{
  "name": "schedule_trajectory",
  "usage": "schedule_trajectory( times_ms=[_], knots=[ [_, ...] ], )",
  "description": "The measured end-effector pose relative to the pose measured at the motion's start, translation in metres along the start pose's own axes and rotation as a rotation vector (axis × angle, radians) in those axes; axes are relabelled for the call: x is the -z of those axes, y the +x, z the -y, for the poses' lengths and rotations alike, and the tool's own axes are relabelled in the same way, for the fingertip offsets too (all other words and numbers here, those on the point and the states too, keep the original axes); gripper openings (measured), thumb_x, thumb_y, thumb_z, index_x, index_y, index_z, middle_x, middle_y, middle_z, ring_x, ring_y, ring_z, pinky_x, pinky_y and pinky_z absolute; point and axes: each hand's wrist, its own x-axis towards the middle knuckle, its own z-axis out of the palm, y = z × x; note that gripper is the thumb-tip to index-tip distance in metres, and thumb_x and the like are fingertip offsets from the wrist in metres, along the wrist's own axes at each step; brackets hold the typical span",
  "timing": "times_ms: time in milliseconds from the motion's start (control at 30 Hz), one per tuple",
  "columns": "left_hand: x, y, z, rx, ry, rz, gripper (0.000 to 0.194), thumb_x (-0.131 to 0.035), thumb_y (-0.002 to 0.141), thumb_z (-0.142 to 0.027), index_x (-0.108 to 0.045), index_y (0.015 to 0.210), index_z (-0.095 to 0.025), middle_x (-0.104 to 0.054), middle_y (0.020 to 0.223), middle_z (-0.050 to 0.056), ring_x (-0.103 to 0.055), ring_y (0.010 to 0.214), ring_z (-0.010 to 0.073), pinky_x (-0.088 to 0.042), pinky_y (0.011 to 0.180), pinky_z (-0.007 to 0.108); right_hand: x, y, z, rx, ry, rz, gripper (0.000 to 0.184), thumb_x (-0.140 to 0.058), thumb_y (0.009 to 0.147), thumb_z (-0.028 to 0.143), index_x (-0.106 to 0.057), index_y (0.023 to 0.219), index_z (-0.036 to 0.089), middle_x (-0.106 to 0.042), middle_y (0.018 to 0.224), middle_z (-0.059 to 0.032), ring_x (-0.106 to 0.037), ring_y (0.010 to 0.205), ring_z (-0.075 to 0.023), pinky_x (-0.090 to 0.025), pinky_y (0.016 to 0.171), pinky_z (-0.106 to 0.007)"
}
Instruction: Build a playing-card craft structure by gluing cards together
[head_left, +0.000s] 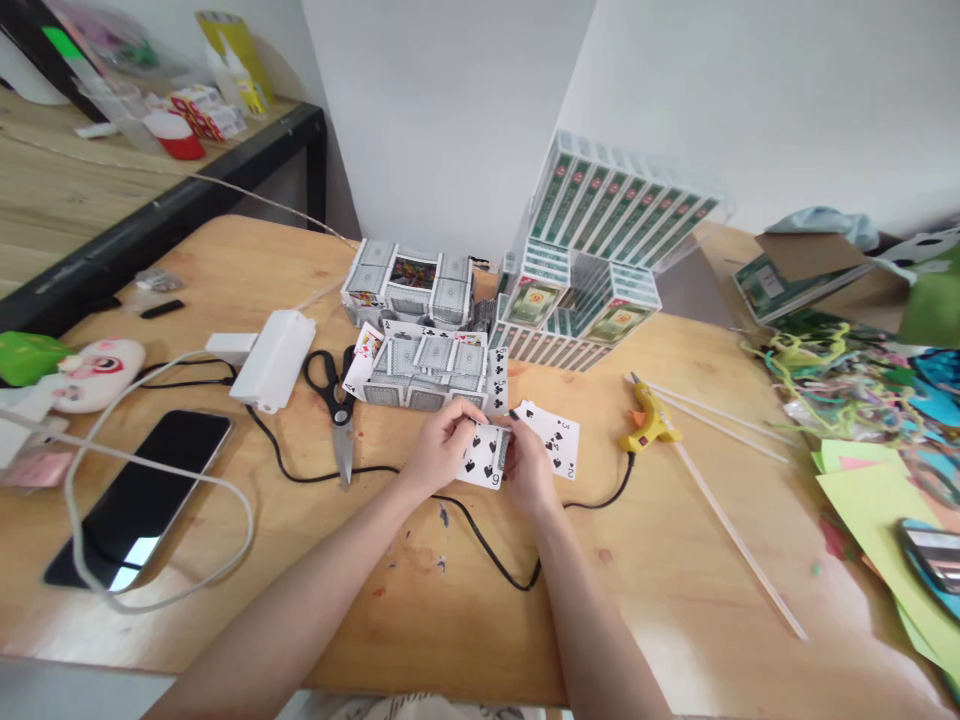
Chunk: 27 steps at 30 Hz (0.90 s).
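A pale wall stands behind the wooden worktop, where many things lie around the two hands. The left hand pinches the upper left part of a spade card between thumb and fingers, and the right hand pinches its right side. This card is just in front of the low card structure, and two loose cards lie beside the right hand. Along the right side of the held card a narrow patterned strip shows, which seems to be a folded edge. For a good fold, the strip should have the same width from top to bottom, so it is better that the left hand holds the card flat while the right thumb presses slowly along the crease. Too strong a pinch in one place could bend the card crookedly. The black cable passes under the forearms, near the hands, so low movements need care. The yellow glue gun rests well to the right.
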Motion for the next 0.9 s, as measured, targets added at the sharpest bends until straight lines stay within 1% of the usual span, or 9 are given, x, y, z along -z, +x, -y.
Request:
schedule_trajectory(
  times_ms=[67, 133, 233, 400, 533, 667, 767, 833, 900],
  knots=[
    [0.003, 0.0, 0.0, -0.047, 0.055, 0.02, 0.017, -0.04, 0.076, -0.016, -0.056, 0.076, -0.018, -0.046, 0.058, -0.004, -0.039, 0.049, 0.0091, -0.032, 0.048, 0.02, 0.002, 0.001, 0.0, -0.019, -0.069, -0.009, 0.029, -0.059, 0.071, 0.04, -0.042, 0.058, 0.02, -0.029, 0.047, 0.0079, -0.025, 0.04, -0.0072, -0.017, 0.04, -0.022],
    [0.006, 0.0, 0.0, -0.087, 0.108, 0.054, 0.017, -0.04, 0.077, -0.016, -0.057, 0.076, -0.018, -0.05, 0.061, -0.003, -0.042, 0.052, 0.0091, -0.033, 0.05, 0.02, 0.005, 0.001, 0.002, -0.04, -0.11, 0.03, 0.031, -0.062, 0.069, 0.038, -0.04, 0.056, 0.02, -0.025, 0.045, 0.0092, -0.021, 0.039, -0.0058, -0.014, 0.039, -0.022],
    [0.009, -0.001, -0.001, -0.125, 0.157, 0.127, 0.017, -0.04, 0.078, -0.015, -0.057, 0.076, -0.017, -0.054, 0.065, -0.003, -0.046, 0.055, 0.009, -0.035, 0.052, 0.02, 0.009, 0.001, 0.006, -0.101, -0.12, 0.125, 0.029, -0.063, 0.069, 0.038, -0.043, 0.058, 0.02, -0.028, 0.044, 0.0095, -0.022, 0.036, -0.005, -0.013, 0.037, -0.021],
    [0.009, -0.002, -0.001, -0.15, 0.179, 0.178, 0.013, -0.043, 0.076, -0.014, -0.056, 0.076, -0.017, -0.053, 0.063, -0.003, -0.046, 0.053, 0.0085, -0.035, 0.051, 0.02, 0.014, 0.001, 0.01, -0.105, -0.187, 0.26, 0.031, -0.064, 0.072, 0.043, -0.051, 0.061, 0.017, -0.032, 0.04, 0.01, -0.022, 0.034, -0.0029, -0.013, 0.036, -0.02],
    [0.011, 0.0, -0.001, -0.108, 0.121, 0.133, 0.014, -0.045, 0.076, -0.017, -0.058, 0.082, -0.017, -0.051, 0.062, -0.003, -0.045, 0.053, 0.009, -0.035, 0.051, 0.02, 0.015, 0.004, 0.005, 0.003, -0.284, 0.182, 0.036, -0.064, 0.071, 0.049, -0.054, 0.062, 0.016, -0.033, 0.037, 0.0097, -0.023, 0.032, -0.0027, -0.013, 0.035, -0.02],
    [0.013, 0.002, -0.001, -0.084, 0.018, 0.092, 0.022, -0.045, 0.08, -0.022, -0.058, 0.096, -0.017, -0.059, 0.079, 0.002, -0.053, 0.067, 0.0122, -0.041, 0.059, 0.023, 0.012, 0.004, 0.001, 0.15, -0.417, 0.083, 0.037, -0.06, 0.074, 0.051, -0.061, 0.069, 0.015, -0.038, 0.035, 0.008, -0.029, 0.031, -0.0046, -0.019, 0.034, -0.02],
    [0.009, 0.003, -0.001, -0.097, 0.113, 0.053, 0.018, -0.05, 0.081, -0.03, -0.061, 0.083, -0.015, -0.059, 0.08, 0.003, -0.053, 0.074, 0.014, -0.042, 0.066, 0.024, 0.008, 0.001, 0.001, 0.191, -0.449, 0.08, 0.037, -0.056, 0.078, 0.05, -0.063, 0.078, 0.014, -0.044, 0.035, 0.0065, -0.035, 0.03, -0.006, -0.024, 0.034, -0.02],
    [0.006, 0.003, 0.0, -0.076, 0.171, 0.004, 0.02, -0.052, 0.08, -0.033, -0.061, 0.076, -0.015, -0.058, 0.074, 0.002, -0.052, 0.07, 0.0131, -0.041, 0.064, 0.023, 0.005, -0.001, 0.001, 0.187, -0.437, 0.104, 0.037, -0.055, 0.078, 0.05, -0.064, 0.081, 0.014, -0.048, 0.037, 0.0052, -0.039, 0.031, -0.0073, -0.029, 0.034, -0.02],
    [0.003, 0.002, 0.001, -0.028, 0.157, -0.034, 0.021, -0.053, 0.079, -0.034, -0.061, 0.075, -0.015, -0.058, 0.069, 0.0, -0.05, 0.065, 0.0119, -0.04, 0.06, 0.022, 0.004, -0.002, 0.0, 0.177, -0.42, 0.128, 0.037, -0.056, 0.078, 0.049, -0.065, 0.084, 0.014, -0.051, 0.038, 0.0044, -0.043, 0.031, -0.0085, -0.032, 0.034, -0.02]
  ],
)
